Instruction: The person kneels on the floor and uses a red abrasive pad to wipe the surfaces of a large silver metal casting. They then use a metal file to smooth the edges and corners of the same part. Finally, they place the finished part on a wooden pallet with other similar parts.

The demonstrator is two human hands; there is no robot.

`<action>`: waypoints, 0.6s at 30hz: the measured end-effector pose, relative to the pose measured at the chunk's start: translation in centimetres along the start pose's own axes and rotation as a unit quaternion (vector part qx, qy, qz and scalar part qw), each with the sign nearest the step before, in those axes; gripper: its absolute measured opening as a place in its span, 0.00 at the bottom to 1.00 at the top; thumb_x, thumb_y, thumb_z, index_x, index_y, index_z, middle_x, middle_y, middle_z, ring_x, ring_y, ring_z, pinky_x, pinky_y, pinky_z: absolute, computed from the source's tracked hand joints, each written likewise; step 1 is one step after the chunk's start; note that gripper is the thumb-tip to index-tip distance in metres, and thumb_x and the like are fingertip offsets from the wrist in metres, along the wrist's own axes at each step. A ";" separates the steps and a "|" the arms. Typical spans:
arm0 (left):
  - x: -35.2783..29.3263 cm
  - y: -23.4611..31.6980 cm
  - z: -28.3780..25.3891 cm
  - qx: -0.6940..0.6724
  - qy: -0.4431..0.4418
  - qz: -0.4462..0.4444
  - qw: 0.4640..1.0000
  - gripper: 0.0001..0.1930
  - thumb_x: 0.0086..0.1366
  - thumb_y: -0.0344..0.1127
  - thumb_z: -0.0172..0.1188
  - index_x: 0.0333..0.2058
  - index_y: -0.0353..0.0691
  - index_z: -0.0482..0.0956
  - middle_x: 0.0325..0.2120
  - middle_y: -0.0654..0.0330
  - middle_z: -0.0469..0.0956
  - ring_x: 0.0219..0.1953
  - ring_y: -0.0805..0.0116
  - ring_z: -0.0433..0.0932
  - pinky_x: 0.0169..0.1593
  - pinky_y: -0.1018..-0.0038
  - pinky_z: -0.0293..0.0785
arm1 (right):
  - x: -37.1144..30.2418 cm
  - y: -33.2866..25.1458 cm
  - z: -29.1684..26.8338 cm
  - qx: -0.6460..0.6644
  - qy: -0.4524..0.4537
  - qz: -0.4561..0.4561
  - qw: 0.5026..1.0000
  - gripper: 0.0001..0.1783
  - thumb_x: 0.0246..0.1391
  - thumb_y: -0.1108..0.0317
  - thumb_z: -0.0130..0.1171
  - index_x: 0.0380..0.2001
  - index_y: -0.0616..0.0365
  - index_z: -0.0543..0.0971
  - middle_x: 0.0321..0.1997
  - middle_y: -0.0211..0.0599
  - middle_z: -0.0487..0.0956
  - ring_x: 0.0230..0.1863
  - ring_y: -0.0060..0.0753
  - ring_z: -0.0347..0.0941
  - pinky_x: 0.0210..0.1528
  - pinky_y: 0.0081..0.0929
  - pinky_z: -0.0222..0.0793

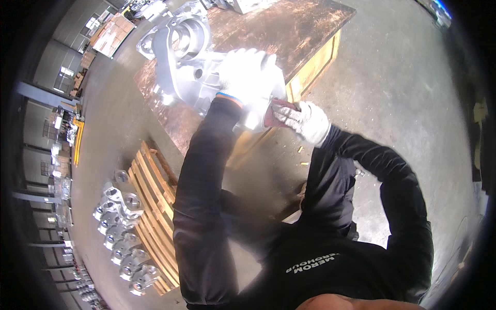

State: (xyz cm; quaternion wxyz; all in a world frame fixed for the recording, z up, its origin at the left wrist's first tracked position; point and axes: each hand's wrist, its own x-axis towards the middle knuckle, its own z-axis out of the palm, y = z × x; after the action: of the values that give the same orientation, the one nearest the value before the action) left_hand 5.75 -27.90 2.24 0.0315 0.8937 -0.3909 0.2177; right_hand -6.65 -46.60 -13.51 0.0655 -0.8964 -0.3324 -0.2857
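Observation:
A large silver metal casting [182, 77] with a round bored opening lies at the near edge of a worn brown workbench [310, 26]. My left hand [247, 72], in a white glove, grips the casting from above, its fingers curled over the body; glare washes out their detail. In my right hand [308, 123], also gloved, is a dark red abrasive pad [274, 112], pinched between thumb and fingers. The pad presses against the casting's near right end. The surface under the pad is hidden.
Several similar castings [123, 248] stand in a row beside a wooden pallet [155, 191] at the lower left. Other metal parts [243, 4] sit at the bench's far side. Boxes [112, 33] are stacked farther back. Small yellowish pieces [304, 164] lie on the grey floor.

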 end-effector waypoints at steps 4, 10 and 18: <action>-0.1 0.1 0.4 0.042 0.001 0.015 0.999 0.17 0.69 0.51 0.55 0.45 0.45 0.82 0.43 0.56 0.82 0.48 0.53 0.78 0.56 0.60 0.71 | 1.0 -6.6 1.2 0.400 0.117 0.275 0.867 0.25 0.52 0.72 0.64 0.56 0.54 0.82 0.52 0.40 0.83 0.39 0.35 0.79 0.42 0.27 0.77; -0.4 0.7 -1.2 0.079 0.000 0.038 0.996 0.17 0.66 0.49 0.57 0.45 0.44 0.82 0.41 0.54 0.82 0.47 0.52 0.78 0.55 0.57 0.72 | 4.1 -9.8 -3.4 0.759 0.139 0.489 0.406 0.11 0.54 0.78 0.66 0.41 0.62 0.82 0.33 0.34 0.84 0.29 0.24 0.78 0.36 0.19 0.75; -0.4 0.3 -1.3 0.057 -0.038 0.086 0.994 0.19 0.64 0.48 0.58 0.49 0.44 0.80 0.43 0.53 0.81 0.47 0.50 0.78 0.54 0.56 0.72 | 3.3 -4.6 -1.2 0.642 0.062 0.217 0.733 0.32 0.54 0.64 0.62 0.64 0.53 0.76 0.65 0.49 0.77 0.68 0.53 0.71 0.66 0.45 0.70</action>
State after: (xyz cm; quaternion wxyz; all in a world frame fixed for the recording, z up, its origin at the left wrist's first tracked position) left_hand 4.81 -27.54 3.17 -0.0531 0.8646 -0.4543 0.2078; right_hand -8.14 -41.56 -11.05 0.7062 -0.6691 -0.2286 -0.0371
